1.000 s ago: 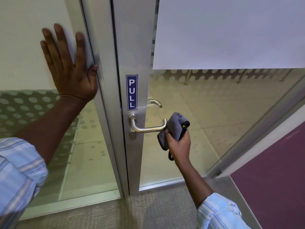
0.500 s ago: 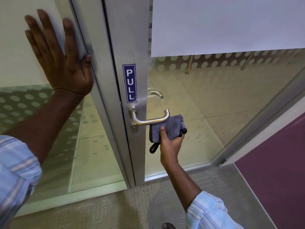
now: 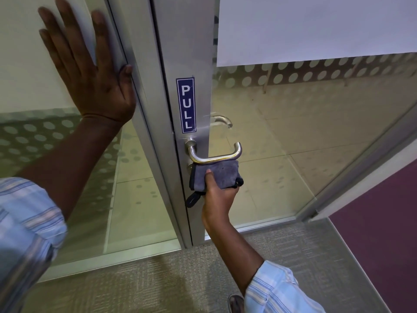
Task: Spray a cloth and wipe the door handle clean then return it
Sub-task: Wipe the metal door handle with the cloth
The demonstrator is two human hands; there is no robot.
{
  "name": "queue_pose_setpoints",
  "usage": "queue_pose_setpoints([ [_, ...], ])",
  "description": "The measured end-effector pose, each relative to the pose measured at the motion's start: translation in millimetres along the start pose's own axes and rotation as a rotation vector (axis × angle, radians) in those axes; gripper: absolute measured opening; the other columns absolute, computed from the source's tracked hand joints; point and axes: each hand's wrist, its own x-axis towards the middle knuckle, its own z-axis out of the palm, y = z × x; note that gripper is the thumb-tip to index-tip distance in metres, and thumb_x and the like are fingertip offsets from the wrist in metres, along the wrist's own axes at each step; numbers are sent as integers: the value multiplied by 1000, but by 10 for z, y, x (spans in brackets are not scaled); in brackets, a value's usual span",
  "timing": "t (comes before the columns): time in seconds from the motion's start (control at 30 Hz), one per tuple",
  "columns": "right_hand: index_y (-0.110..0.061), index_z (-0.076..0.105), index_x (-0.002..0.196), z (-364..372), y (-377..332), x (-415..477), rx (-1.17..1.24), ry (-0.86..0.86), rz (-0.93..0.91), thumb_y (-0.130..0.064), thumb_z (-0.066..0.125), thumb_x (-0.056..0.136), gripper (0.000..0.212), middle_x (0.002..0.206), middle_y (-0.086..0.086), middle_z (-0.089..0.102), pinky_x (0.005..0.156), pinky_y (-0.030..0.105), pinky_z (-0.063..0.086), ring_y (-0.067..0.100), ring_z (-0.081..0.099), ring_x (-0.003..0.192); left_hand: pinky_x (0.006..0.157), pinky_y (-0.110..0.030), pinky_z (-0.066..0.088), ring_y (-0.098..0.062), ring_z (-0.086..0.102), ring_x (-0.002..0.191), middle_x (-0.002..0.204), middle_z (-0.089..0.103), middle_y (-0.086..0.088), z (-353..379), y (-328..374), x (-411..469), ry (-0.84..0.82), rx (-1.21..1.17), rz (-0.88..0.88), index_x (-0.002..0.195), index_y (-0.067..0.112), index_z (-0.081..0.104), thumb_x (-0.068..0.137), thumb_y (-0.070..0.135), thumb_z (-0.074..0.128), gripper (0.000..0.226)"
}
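- The door handle [image 3: 214, 154], a brushed-metal lever with an upturned tip, juts from the aluminium door stile [image 3: 187, 53] just below a blue PULL sticker [image 3: 186, 105].
- A folded grey microfibre cloth [image 3: 216, 175] is pressed up against the underside of the lever's bar, covering most of its length; I judge the wipe is under way on the lower face, which the top-down view would otherwise hide.
- The right hand [image 3: 217, 199] is clenched around the cloth from below, thumb laid flat on its front face, the other fingers wrapped behind and mostly hidden. A black loop of the cloth [image 3: 193, 199] dangles beside the wrist.
- Gripping from beneath likely lets the palm push the cloth upward into the bar.
- The left hand [image 3: 88, 71] is spread fully open and holds nothing, palm flat on the fixed glass panel [image 3: 27, 82], thumb on the frame edge; this looks like a brace to steady the body.
- Behind the glass, a second lever [image 3: 222, 121] shows on the door's far side.
- No spray bottle is in view.
- Grey carpet [image 3: 158, 285] lies underfoot.
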Motion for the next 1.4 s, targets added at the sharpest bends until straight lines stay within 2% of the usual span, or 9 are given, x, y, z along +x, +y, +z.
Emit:
queue_pose_setpoints([
  [0.5,5,52,132,429,-95,-205,512,-138,525,5,51,94,38,132,23,58,102,47,47,36,54,126,108,-71,29,-66,36,129,141,40,-43,144,-86,-27,55,91,34,146,0,40,103,38,36,58],
  [0.67,3,62,103,531,-140,-205,677,-199,617,6,47,95,17,90,21,71,100,53,44,33,65,91,108,-72,29,-65,34,132,144,37,-41,183,-121,-30,26,82,33,148,3,36,103,41,36,59],
  [0.73,4,63,95,535,-164,-211,758,-217,660,7,48,94,16,87,23,71,96,55,44,36,65,91,108,-71,29,-63,33,134,145,36,-40,186,-131,-30,12,70,21,150,5,35,104,42,35,59],
  [0.87,8,65,101,512,-224,-236,877,-216,757,6,50,92,18,121,25,64,92,53,51,39,57,120,107,-70,31,-62,33,134,145,35,-41,174,-131,-34,17,63,22,150,5,34,104,42,34,59],
  [1.0,5,61,116,519,-273,-250,881,-158,767,8,50,87,31,136,24,55,69,54,59,40,52,127,108,-69,30,-61,32,135,146,34,-41,168,-140,-29,10,60,29,150,5,34,104,41,34,59],
  [1.07,3,53,134,497,-272,-232,864,-155,795,9,53,79,56,139,25,52,79,49,60,41,51,128,108,-68,30,-61,32,135,146,34,-41,155,-139,-21,1,64,30,150,5,33,104,41,34,59],
  [1.13,2,48,139,468,-281,-215,873,-166,823,8,54,80,60,140,26,50,88,46,56,41,50,129,108,-68,30,-61,32,136,146,33,-41,155,-143,-22,-6,82,34,150,4,33,104,41,33,59],
  [1.27,10,49,131,410,-326,-189,972,-218,971,-5,52,91,43,127,33,51,71,46,57,42,54,117,108,-68,30,-60,32,136,146,34,-41,157,-157,-25,0,94,24,150,3,34,103,40,34,59],
  [1.4,9,51,130,377,-392,-184,994,-236,1043,-10,53,90,44,139,26,44,68,42,58,43,56,94,107,-66,32,-58,32,137,147,33,-40,169,-173,-33,-11,69,35,150,4,33,103,41,33,60],
])
